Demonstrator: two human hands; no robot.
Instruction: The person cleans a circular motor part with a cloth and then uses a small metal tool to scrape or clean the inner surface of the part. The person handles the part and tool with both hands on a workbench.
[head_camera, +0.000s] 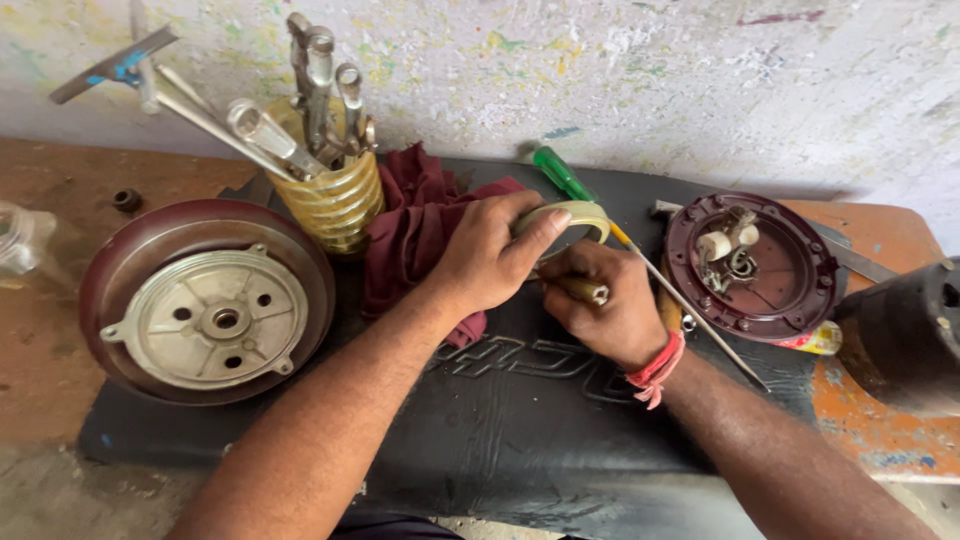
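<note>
Left hand (487, 250) fingers closed on tape roll (570, 218); right hand (605, 305) gripping small cylindrical piece (585, 290). Mid-bench, on black mat (500, 430); maroon cloth (420, 220) just beside.

i see no screens or signs from here. the one package-like thing is a small yellow tube or packet with red print (815, 340), lying flat on the orange tabletop (880, 420) at the right, half tucked under the rim of the round maroon motor cover (795, 300). raised lettering is moulded into the black rubber mat (520, 440), in front of my hands, same black as the mat.
</note>
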